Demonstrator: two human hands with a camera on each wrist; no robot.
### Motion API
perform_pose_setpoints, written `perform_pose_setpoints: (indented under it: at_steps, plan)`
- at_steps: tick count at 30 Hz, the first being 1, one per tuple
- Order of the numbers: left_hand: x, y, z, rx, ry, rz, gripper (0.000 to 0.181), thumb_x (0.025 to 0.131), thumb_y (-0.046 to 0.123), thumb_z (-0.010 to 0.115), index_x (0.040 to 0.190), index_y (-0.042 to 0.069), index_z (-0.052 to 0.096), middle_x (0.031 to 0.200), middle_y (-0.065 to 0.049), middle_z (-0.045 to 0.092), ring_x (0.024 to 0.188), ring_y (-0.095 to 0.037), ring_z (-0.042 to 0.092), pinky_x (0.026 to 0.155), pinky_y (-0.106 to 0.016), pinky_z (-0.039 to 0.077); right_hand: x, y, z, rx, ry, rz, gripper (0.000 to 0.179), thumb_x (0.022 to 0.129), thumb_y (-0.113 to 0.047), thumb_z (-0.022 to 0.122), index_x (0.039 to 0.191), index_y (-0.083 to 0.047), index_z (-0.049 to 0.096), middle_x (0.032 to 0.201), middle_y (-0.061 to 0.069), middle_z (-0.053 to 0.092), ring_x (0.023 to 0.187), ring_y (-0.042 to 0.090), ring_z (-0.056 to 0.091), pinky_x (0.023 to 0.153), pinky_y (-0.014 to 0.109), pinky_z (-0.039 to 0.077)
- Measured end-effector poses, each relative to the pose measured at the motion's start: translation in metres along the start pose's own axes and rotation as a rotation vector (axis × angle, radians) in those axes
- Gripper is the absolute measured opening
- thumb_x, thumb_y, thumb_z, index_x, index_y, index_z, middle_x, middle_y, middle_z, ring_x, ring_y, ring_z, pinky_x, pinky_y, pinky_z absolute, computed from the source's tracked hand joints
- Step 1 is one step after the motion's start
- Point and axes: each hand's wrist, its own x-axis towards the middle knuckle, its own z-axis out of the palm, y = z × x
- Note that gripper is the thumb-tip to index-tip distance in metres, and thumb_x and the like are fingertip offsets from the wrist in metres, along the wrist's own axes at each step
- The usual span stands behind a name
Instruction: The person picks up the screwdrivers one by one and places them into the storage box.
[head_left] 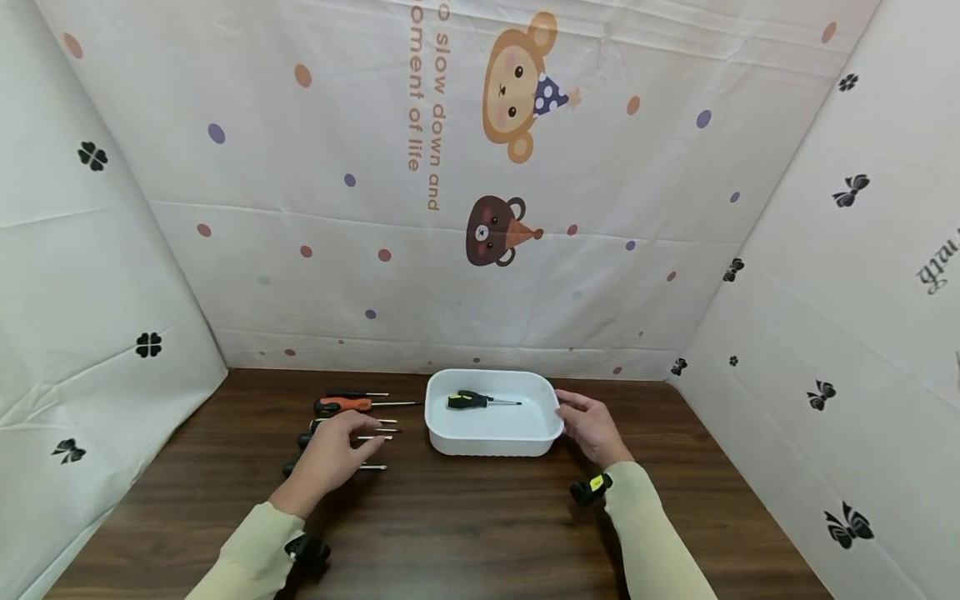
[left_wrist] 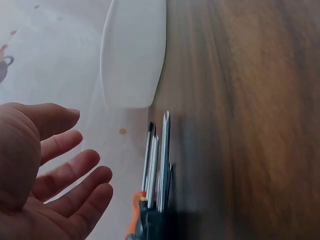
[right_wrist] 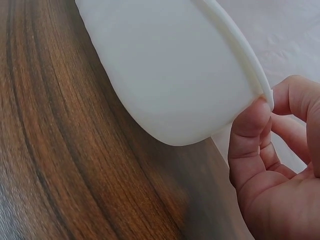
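A white plastic tray [head_left: 480, 446] stands on the table, and my right hand [head_left: 592, 429] pinches its right rim between thumb and fingers, seen closely in the right wrist view. Inside the tray lie short black screwdrivers with yellow marks [head_left: 468, 402], their handles overlapping. To the tray's left, my left hand [head_left: 333, 458] hovers over a row of several screwdrivers, fingers spread and relaxed with nothing in them. An orange-and-black screwdriver [head_left: 345, 406] shows beyond that hand; dark handles nearer are partly hidden by it. In the left wrist view, metal screwdriver shafts [left_wrist: 165, 160] point toward the tray.
The dark wooden table [head_left: 465, 525] ends at a printed cloth backdrop [head_left: 405, 283] close behind the tray. White cloth walls rise at the left and right. A dark wrist device [head_left: 591, 490] sits at the right cuff, another [head_left: 306, 550] at the left.
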Motion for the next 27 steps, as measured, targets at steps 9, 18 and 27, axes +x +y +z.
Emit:
perform_pose_setpoints:
  at_steps: [9,18,27]
  plan:
    - [-0.010,-0.015,-0.016,-0.128,-0.013,-0.064,0.027,0.090,0.021,0.080,0.114,0.010,0.077,0.108,-0.007,0.077,0.095,-0.019,0.073,0.078,-0.029,0.058,-0.001,0.000,-0.002,0.018,0.019,0.000,0.047,0.097,-0.003,0.064,0.143,0.000,0.058,0.138,0.021,0.063,0.086,0.014,0.067,0.074,0.025,0.059]
    - [-0.022,-0.033,-0.026,-0.141,-0.042,-0.127,0.024,0.091,0.025,0.079,0.111,0.013,0.078,0.110,-0.004,0.077,0.097,-0.017,0.071,0.075,-0.023,0.056,-0.001,0.002,0.001,0.041,0.002,-0.006,0.049,0.094,-0.002,0.066,0.142,0.002,0.058,0.131,0.019,0.067,0.081,0.013,0.068,0.072,0.025,0.059]
    - [-0.028,-0.048,-0.036,-0.070,-0.052,-0.076,0.020,0.088,0.030,0.082,0.106,0.021,0.080,0.109,0.002,0.076,0.102,-0.021,0.070,0.082,-0.031,0.055,-0.001,0.002,0.002,0.060,0.005,-0.010,0.048,0.093,0.000,0.066,0.141,0.001,0.059,0.127,0.017,0.069,0.079,0.011,0.069,0.070,0.025,0.059]
